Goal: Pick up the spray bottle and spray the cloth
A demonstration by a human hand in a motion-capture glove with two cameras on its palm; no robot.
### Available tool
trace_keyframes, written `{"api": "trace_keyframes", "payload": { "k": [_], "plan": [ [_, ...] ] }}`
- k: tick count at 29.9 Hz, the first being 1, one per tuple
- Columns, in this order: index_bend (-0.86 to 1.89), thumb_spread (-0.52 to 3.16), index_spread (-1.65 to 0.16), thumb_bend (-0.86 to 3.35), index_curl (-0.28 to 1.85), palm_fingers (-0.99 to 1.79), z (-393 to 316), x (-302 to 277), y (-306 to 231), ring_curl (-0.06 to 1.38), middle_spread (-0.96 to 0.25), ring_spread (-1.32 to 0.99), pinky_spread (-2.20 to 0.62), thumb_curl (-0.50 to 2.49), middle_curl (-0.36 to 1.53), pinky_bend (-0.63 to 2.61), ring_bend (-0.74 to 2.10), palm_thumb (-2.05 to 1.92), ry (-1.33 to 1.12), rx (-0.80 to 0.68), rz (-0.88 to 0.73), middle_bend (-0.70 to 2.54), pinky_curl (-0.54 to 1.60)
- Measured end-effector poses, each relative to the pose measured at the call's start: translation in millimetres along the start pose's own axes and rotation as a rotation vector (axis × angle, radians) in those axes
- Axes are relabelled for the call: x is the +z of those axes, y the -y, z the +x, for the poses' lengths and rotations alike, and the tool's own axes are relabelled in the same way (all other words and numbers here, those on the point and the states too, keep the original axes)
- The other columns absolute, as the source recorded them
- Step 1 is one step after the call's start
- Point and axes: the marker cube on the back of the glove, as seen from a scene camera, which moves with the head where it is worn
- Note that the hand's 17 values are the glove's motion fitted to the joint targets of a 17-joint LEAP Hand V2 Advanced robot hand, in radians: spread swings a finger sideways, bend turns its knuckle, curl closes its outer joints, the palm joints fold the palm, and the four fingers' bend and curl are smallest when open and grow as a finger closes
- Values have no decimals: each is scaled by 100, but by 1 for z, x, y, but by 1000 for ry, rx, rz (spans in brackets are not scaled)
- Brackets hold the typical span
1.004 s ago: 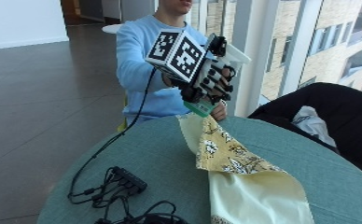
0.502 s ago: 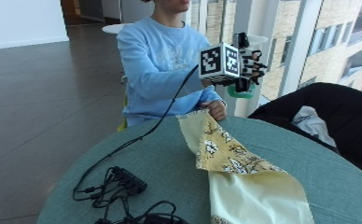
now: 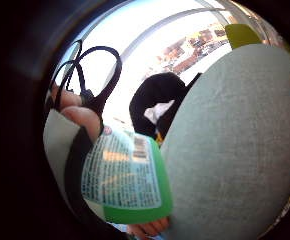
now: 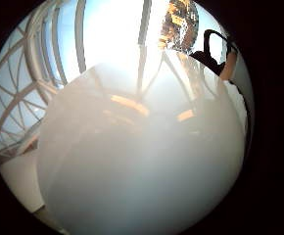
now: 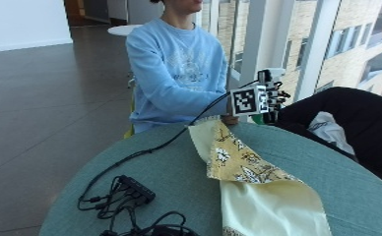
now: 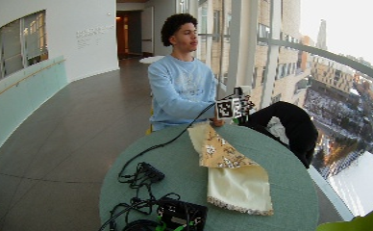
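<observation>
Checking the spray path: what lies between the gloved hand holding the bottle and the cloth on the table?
Nothing: in the outside view only bare green table separates the right hand, gripping the spray bottle, from the cloth.

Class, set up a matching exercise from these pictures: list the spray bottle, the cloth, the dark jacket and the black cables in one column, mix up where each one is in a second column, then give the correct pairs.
Things:
1. spray bottle
2. cloth
3. dark jacket
4. black cables

Places:
A. spread flat across the table
B. held in the gloved right hand
C. lying on the table near its edge
D. draped over a chair beside the table

Pairs: 1-B, 2-A, 3-D, 4-C
</observation>
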Motion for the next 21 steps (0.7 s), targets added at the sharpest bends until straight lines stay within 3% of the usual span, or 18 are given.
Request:
{"api": "trace_keyframes", "payload": {
  "k": [10,21],
  "plan": [
    [19,68,-20,-3,60,119,29,38,-22,38,-11,-10,-11,71,46,36,46,90,-7,8,-119,23,39],
    [18,71,-20,-3,60,119,43,40,-22,39,-11,-11,-11,70,46,34,45,91,10,23,-97,21,38]
  ]
}}
